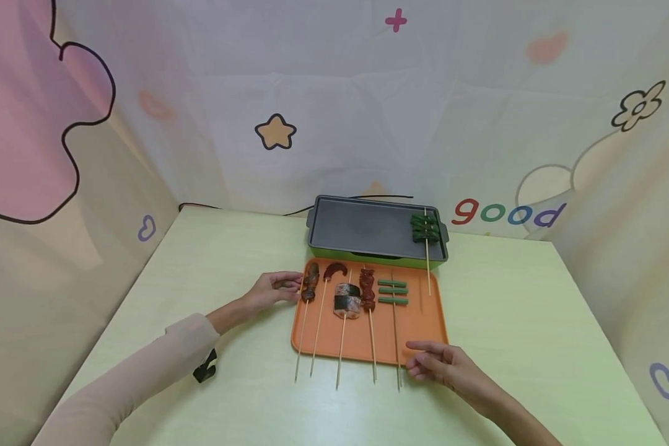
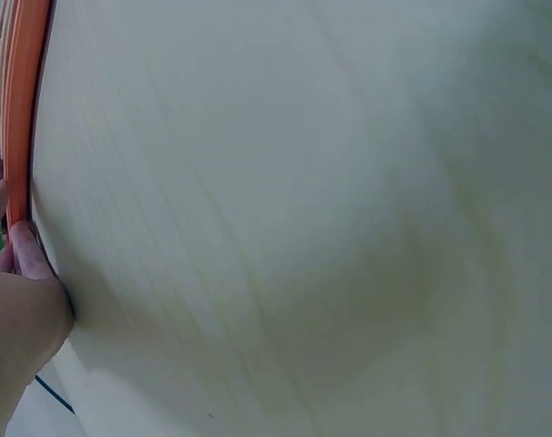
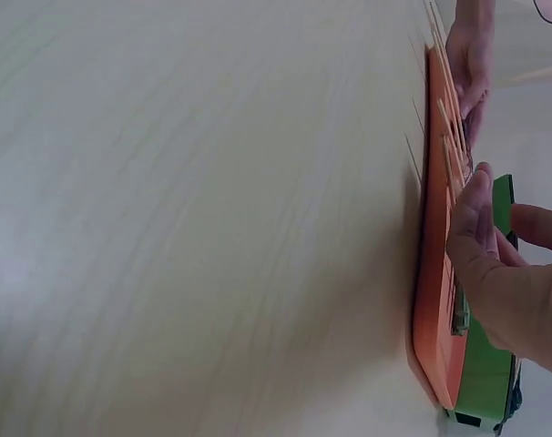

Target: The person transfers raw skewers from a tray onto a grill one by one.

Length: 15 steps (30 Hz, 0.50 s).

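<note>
In the head view, we had the orange tray (image 1: 426, 322) on the worktop (image 1: 240, 390), five skewers (image 1: 347, 300) overhanging its near rim, presumably for easy picking, and a leafy skewer (image 1: 425, 229) on the grill pan (image 1: 362, 226). Our relaxed right hand (image 1: 451, 371) hung near the tray's corner. The left wrist view showed our left hand (image 2: 21, 291), fingers loose, touching the rim, perhaps steadying it; in the right wrist view, our right thumb and fingers stood apart, gripping nothing.
</note>
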{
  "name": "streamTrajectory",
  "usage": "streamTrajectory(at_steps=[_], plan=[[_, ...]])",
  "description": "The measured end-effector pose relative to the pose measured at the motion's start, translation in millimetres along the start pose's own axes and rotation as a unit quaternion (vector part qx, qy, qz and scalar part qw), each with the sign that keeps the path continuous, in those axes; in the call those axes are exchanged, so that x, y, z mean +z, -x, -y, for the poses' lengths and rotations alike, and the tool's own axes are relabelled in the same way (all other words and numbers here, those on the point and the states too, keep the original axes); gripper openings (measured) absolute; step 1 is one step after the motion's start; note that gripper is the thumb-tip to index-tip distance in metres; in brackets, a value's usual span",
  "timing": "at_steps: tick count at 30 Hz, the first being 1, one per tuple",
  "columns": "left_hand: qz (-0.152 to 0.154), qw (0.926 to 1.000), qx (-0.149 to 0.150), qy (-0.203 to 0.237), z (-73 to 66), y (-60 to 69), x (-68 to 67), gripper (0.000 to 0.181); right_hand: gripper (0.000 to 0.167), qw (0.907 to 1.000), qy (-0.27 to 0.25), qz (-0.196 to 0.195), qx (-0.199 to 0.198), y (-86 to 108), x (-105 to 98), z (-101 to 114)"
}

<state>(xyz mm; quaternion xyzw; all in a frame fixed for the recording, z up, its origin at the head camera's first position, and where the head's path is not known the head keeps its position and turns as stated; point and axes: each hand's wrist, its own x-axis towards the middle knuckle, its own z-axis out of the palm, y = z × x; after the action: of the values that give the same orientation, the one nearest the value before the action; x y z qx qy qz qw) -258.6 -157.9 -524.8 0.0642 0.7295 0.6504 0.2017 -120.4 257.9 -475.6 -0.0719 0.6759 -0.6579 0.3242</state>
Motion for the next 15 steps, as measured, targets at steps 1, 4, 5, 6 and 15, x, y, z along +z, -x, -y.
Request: streamTrajectory(at_steps=[1, 4, 5, 6, 15], plan=[[-0.001, 1.0, -0.001, -0.001, -0.3, 0.0, 0.5, 0.056, 0.06, 1.0, -0.001, 0.0, 0.004, 0.5, 0.3, -0.6], [-0.004, 1.0, -0.006, -0.001, -1.7, -0.7, 2.1, 0.057, 0.061, 0.9998, -0.012, 0.003, 0.014, 1.8, 0.7, -2.5], [-0.004, 1.0, -0.005, -0.003, -2.0, -1.0, 2.7, 0.057, 0.061, 0.9997, -0.016, 0.006, 0.016, 2.1, 0.7, -3.3], [-0.005, 1.0, -0.007, -0.003, -2.3, -1.4, 3.2, 0.057, 0.061, 0.9996, -0.021, 0.01, 0.016, 2.3, 0.8, -4.3], [-0.011, 0.9999, -0.007, -0.005, 1.2, -1.1, 1.5, 0.056, 0.06, 0.9978, -0.047, 0.045, 0.013, -1.5, 7.7, -15.2]])
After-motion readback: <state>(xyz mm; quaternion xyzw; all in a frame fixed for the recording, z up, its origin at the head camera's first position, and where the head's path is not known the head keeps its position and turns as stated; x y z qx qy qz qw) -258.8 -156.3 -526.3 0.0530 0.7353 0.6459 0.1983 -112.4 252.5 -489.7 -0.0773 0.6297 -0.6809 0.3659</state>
